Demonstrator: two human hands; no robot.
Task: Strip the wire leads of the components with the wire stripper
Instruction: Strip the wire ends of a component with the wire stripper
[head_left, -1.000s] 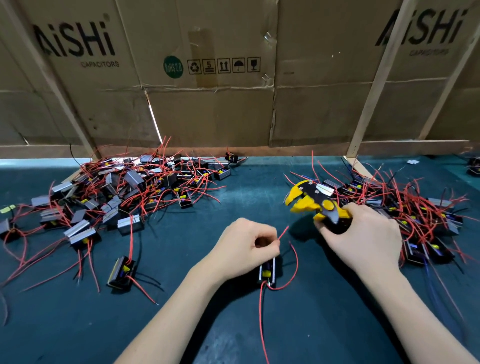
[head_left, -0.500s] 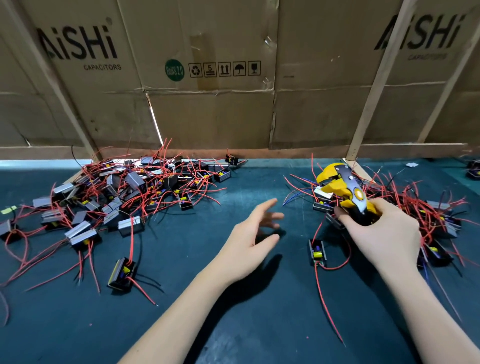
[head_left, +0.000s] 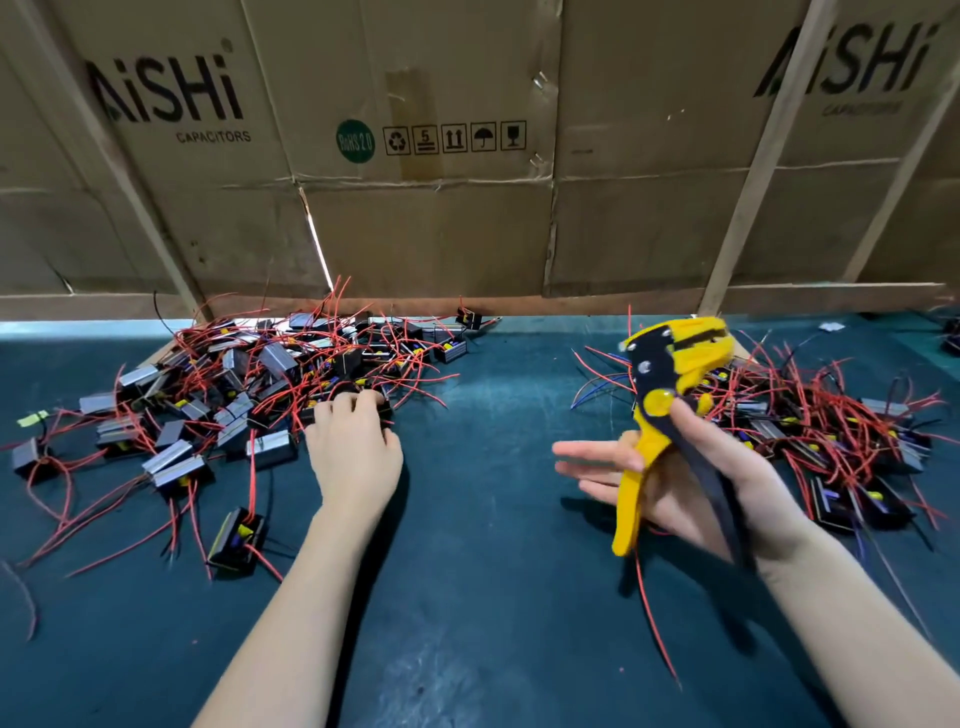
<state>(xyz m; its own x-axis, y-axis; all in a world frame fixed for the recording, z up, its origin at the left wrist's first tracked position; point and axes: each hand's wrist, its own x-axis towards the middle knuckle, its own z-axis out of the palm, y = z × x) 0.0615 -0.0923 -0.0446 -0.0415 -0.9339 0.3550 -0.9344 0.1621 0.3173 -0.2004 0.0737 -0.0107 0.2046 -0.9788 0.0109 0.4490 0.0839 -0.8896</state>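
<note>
Left hand (head_left: 358, 457) reaches forward, fingertips curled down onto near edge of left pile (head_left: 249, 379); whether anything pinched, cannot tell. Components small, dark, boxy, red leads splaying every way. Right hand (head_left: 691, 483) well apart, fingers loosely spread, cradling wire stripper (head_left: 662, 400), head upward, handles splayed. Second pile (head_left: 831, 431) beyond it.
</note>
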